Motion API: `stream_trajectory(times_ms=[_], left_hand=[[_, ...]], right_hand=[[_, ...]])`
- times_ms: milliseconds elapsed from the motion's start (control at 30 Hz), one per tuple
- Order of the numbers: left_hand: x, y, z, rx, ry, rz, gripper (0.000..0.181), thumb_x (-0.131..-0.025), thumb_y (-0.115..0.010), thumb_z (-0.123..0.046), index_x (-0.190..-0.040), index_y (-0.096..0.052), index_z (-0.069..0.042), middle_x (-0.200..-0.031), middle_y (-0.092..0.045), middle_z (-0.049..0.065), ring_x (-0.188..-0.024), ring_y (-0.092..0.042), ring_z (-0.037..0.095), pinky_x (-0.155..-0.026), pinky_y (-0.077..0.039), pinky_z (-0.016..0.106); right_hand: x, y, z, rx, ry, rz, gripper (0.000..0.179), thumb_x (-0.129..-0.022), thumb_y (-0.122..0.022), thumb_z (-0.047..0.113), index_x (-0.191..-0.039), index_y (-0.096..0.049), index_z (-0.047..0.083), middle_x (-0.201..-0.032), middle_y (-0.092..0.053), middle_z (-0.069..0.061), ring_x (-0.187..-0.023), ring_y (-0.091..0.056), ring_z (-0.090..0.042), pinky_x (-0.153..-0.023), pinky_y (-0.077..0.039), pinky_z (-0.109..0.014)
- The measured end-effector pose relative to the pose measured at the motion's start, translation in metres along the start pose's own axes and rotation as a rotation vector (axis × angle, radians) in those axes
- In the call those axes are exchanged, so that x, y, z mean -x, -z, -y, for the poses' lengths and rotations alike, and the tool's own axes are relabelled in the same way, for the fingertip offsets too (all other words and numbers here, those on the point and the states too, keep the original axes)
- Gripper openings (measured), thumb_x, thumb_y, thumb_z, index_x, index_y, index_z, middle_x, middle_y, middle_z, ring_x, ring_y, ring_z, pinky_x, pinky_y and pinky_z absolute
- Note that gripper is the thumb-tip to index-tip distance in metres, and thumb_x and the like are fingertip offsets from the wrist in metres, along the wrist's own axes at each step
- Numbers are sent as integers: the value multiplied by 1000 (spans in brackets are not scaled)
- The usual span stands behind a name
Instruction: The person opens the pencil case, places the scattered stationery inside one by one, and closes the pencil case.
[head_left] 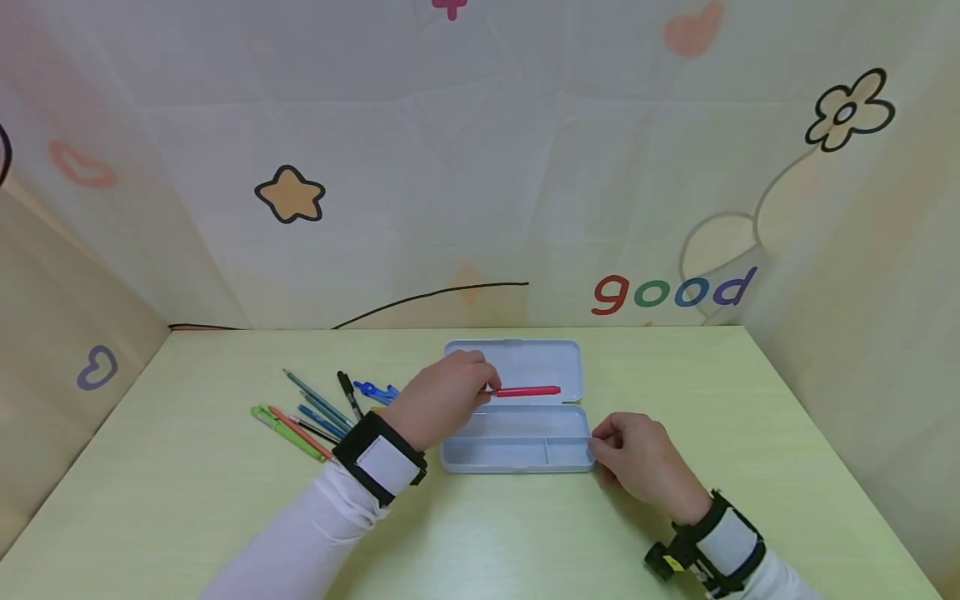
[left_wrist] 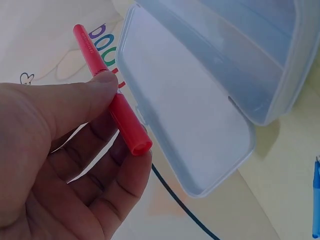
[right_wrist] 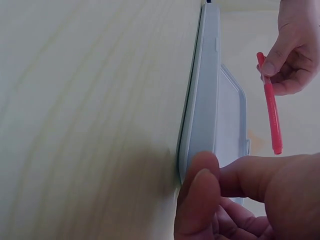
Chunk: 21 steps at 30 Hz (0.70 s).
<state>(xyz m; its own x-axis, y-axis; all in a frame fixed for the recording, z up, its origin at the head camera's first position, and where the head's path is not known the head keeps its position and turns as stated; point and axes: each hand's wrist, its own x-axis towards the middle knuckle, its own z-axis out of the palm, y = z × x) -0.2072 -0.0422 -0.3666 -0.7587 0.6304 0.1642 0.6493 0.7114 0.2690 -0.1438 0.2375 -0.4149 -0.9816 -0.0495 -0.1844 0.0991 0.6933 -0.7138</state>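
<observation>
My left hand (head_left: 442, 398) pinches a red marker pen (head_left: 532, 391) between thumb and fingers, over the open light-blue pencil case (head_left: 491, 456). In the left wrist view the marker (left_wrist: 127, 122) slants past the thumb, one end toward the camera. The case's lid (head_left: 525, 362) lies folded back behind its base, and the base's compartments hold nothing. At the base's right end, my right hand (head_left: 641, 458) grips the edge with thumb and index finger. In the right wrist view these fingertips (right_wrist: 202, 195) are right at the corner of the case.
Left of the case lie several pens and pencils: green pens (head_left: 288, 433), an orange pencil (head_left: 302, 429), blue-green pencils (head_left: 322, 404) and a black marker (head_left: 348, 393). A blue plastic tool (head_left: 377, 392) lies beside them, partly behind the left hand. A printed curtain (head_left: 480, 192) closes off the table's back.
</observation>
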Motion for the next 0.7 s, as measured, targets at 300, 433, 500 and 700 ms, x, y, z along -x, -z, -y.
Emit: stream_trajectory(times_ms=[300,433,500,700], left_hand=[[-8,-13,-5,2,19,39,15,-96,-81,-8,-110,-81,-12,-103,-72,1,-98,-65,19,-87,-59,30],[-11,-21,-6,-6,16,54,14,-96,-81,-10,-110,-81,-12,-102,-72,2,-96,-65,19,-86,-58,31],[-13,-25,-6,-16,17,63,13,-96,-81,-11,-109,-81,-12,-102,-72,2,-96,-65,19,-86,-58,30],[-16,-36,-7,-66,6,73,12,-97,-79,-8,-108,-81,-12,-100,-71,2,-94,-65,18,-85,-57,29]], right_hand=[[0,0,0,-11,-8,8,9,-103,-66,6,-108,-70,-1,-74,-63,-7,-64,-59,-21,-59,-52,-32],[0,0,0,-5,-9,4,8,-103,-67,6,-107,-70,0,-73,-63,-7,-63,-59,-21,-58,-52,-32],[0,0,0,-4,-9,3,8,-102,-67,6,-106,-70,0,-73,-63,-7,-63,-60,-21,-58,-52,-31],[0,0,1,-2,-9,5,8,-102,-67,6,-106,-69,0,-73,-64,-7,-63,-60,-21,-58,-52,-31]])
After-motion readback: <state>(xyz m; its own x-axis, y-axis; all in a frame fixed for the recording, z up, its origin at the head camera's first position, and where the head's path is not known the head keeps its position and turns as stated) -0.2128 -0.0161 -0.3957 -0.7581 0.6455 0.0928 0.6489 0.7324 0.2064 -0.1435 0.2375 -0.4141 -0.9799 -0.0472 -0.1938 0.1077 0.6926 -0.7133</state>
